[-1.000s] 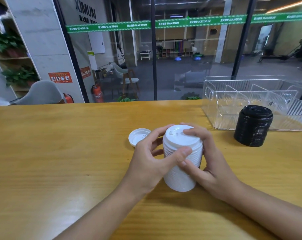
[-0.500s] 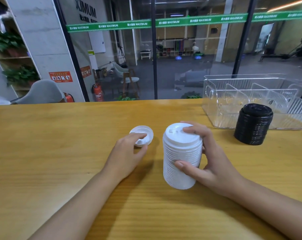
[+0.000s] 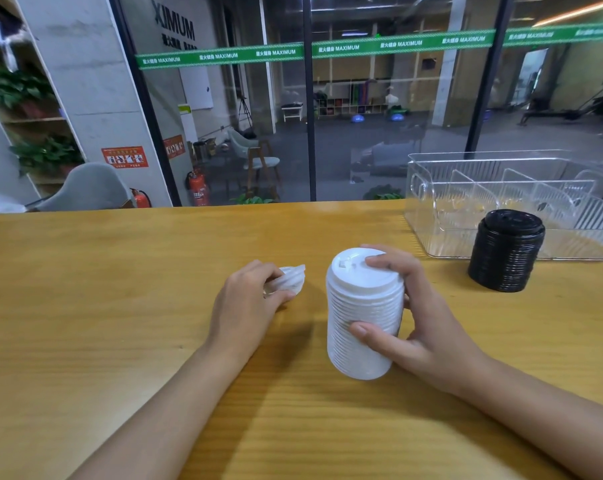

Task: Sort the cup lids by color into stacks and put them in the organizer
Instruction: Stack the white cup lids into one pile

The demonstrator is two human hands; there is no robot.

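Sorting appears almost finished; loading of the organizer has not begun.

1. Left of the white lid stack (image 3: 359, 327), the left hand (image 3: 248, 299) pinches one loose white lid (image 3: 289, 277). The grip is closed on that lid between thumb and fingers. The lid is tilted and blurred, so it is unclear whether its lower edge touches the counter (image 3: 85, 306).
2. The white lid stack stands on the counter, leaning slightly. The right hand (image 3: 428, 327) grips it from its right side, thumb on the ribbed wall and a fingertip over the top lid's rim.
3. Right of and beyond the white lid stack, well apart from it, the black lid stack (image 3: 506, 251) stands free on the counter, with no hand on it.
4. Further right and beyond the white lid stack, the clear organizer (image 3: 431, 216) sits on the counter. No lids are visible in its divided compartments.

Assessment: both colors are grouped, and no other loose lids are visible. The remaining work is likely to seat the loose white lid on the white lid stack, then transfer each stack into a compartment.
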